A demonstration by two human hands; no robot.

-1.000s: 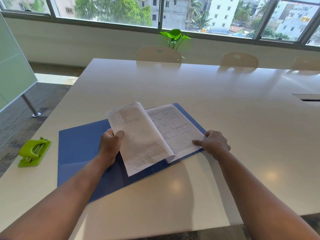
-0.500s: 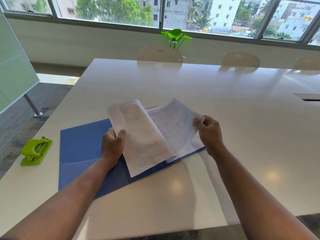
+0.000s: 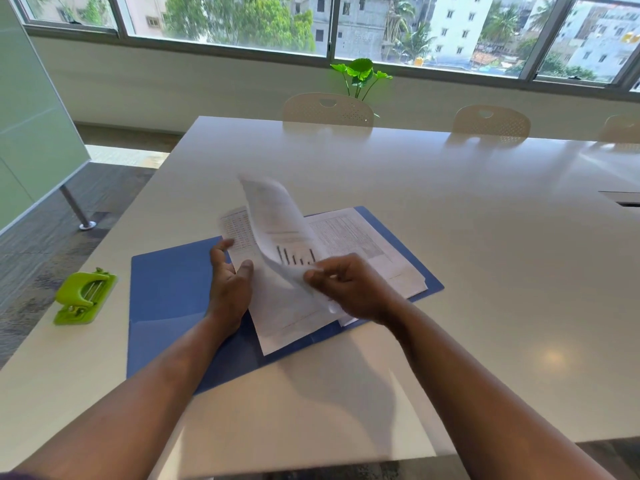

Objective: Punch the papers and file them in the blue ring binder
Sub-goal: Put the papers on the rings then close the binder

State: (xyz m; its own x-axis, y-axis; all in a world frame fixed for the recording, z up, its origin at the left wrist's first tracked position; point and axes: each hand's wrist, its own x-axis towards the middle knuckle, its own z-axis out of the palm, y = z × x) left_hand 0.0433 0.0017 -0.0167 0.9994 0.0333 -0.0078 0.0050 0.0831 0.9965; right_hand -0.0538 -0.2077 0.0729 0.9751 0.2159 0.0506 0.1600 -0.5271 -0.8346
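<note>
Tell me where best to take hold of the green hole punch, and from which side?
Probably the raised lever of the green hole punch, which arches clear of its flat base. It lies alone near the table's left edge, so come from above with the left hand, closing the grip across the lever's width.

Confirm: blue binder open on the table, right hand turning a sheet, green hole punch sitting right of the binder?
Not quite. In the head view the green hole punch sits left of the blue binder, near the table edge. The right hand does pinch a lifted sheet.
</note>
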